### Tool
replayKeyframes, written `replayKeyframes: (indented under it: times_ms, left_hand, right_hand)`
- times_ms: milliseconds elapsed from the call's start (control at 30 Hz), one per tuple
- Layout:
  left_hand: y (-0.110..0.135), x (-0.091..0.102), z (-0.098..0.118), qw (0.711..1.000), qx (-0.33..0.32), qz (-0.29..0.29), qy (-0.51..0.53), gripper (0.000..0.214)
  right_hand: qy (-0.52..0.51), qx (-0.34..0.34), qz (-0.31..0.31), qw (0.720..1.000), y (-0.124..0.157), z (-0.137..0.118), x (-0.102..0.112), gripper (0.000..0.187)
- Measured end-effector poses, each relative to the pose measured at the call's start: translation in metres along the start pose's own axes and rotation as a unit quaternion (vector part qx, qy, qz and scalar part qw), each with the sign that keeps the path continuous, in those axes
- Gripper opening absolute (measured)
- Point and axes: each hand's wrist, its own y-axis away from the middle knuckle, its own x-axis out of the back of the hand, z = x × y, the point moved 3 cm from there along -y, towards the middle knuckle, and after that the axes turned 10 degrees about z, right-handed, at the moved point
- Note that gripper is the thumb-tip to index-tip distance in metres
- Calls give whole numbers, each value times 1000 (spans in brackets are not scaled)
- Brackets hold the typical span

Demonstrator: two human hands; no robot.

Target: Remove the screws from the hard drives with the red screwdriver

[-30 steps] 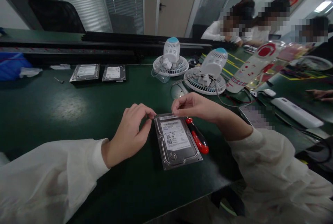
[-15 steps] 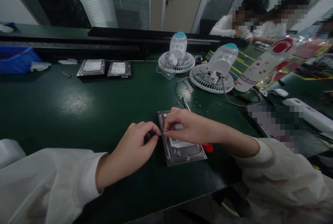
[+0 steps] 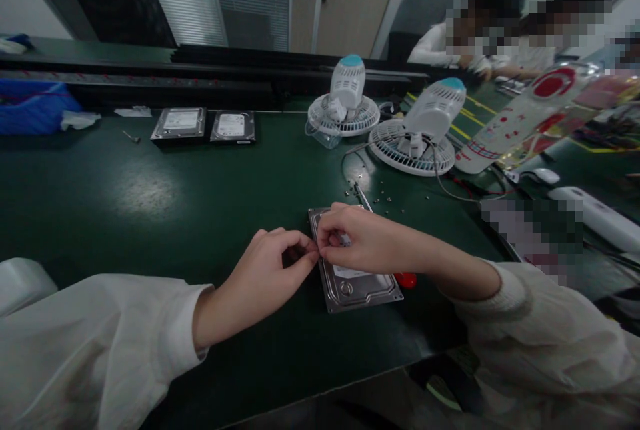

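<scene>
A silver hard drive (image 3: 365, 290) lies flat on the green table, its label partly covered by my right hand (image 3: 353, 237). That hand is pinched, thumb against forefinger, above the drive's left edge. My left hand (image 3: 280, 257) reaches in from the left, thumb and forefinger pressed together, their tips meeting the right hand's fingertips. Whatever is between the fingertips is too small to make out. A screwdriver, partly hidden by my right hand, shows its red handle (image 3: 406, 279) at the drive's right side and its shaft beyond. Several small screws (image 3: 383, 200) are scattered behind the drive.
Two more hard drives (image 3: 180, 123) lie at the back left, near a blue bin (image 3: 35, 107). Two white fans (image 3: 347, 93) rest face down at the back. To the right are a patterned bottle (image 3: 510, 123), cables and a white power strip (image 3: 595, 217). Two people sit beyond.
My left hand has moved slightly right and up, and its thumb and forefinger have closed to meet my right fingertips. The view has shifted a little; the drive stays put.
</scene>
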Motion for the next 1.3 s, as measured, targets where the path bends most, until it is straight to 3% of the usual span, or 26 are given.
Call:
replayKeyframes:
  times_ms: [267, 500, 1033, 1300]
  left_hand:
    - [-3, 0, -2, 992, 69, -14, 105, 18]
    - [-4, -1, -3, 988, 95, -32, 120, 18]
    - [0, 3, -1, 999, 28, 12, 31, 14]
    - [3, 10, 3, 999, -21, -38, -33, 16]
  right_hand:
    - [-16, -7, 21, 1000, 2, 0, -3, 8]
    - [-33, 10, 23, 999, 5, 4, -2, 10]
    - [-49, 28, 44, 997, 5, 8, -3, 8]
    - [-61, 22, 38, 997, 7, 12, -1, 10]
